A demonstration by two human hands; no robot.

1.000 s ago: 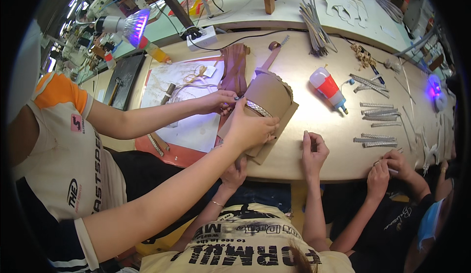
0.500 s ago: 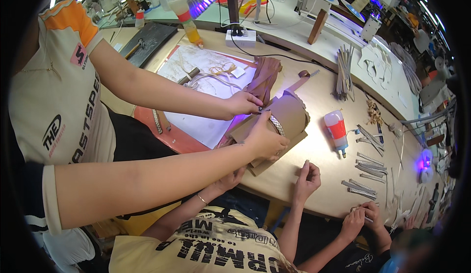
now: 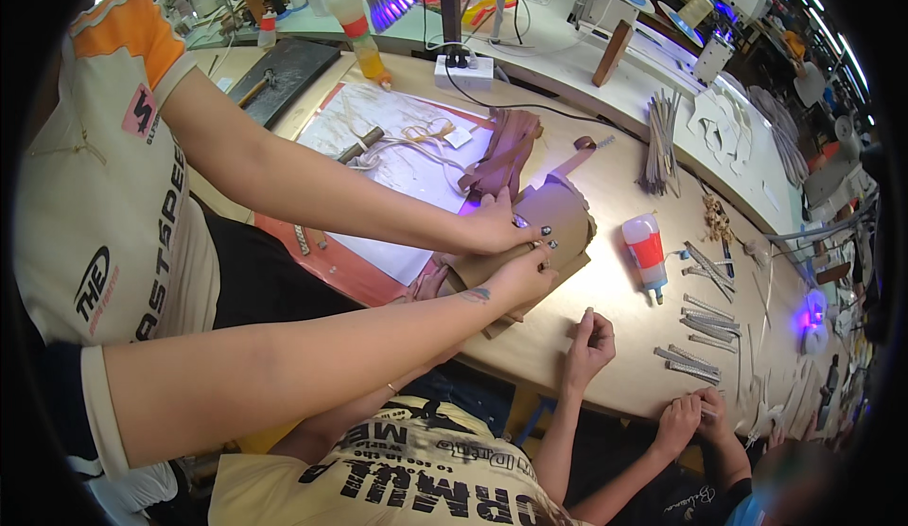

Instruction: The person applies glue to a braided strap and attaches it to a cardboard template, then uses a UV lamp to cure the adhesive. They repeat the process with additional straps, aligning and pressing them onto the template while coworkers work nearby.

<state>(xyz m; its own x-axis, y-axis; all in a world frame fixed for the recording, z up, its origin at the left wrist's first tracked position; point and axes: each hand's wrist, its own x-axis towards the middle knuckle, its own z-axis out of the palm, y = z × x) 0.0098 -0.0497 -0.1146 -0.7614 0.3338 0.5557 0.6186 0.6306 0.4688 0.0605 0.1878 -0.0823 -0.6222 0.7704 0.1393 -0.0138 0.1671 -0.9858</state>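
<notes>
A curved brown leather-like piece [image 3: 558, 206] lies on the table, its layers standing out at the edges. My left hand [image 3: 430, 283] holds its near left end, the fingers showing beyond a co-worker's forearm that covers the rest. Over the top of the piece, the co-worker's two hands [image 3: 530, 247] come together and hide much of its middle. To the right, my right hand [image 3: 591, 348] rests at the table edge, fingers curled with thumb and forefinger pinched upward; whatever is between the tips, if anything, is too small to make out.
A white bottle with a red label [image 3: 645, 254] lies right of my right hand, near several grey braided strips [image 3: 709, 318]. Brown straps [image 3: 508, 148] lie behind the piece, beside white paper [image 3: 378, 233]. At the lower right, another person's hands [image 3: 690, 417] work closely together.
The co-worker's hands have drawn together over the brown piece, covering the silver braided strip that showed earlier. My right hand has stayed in place.
</notes>
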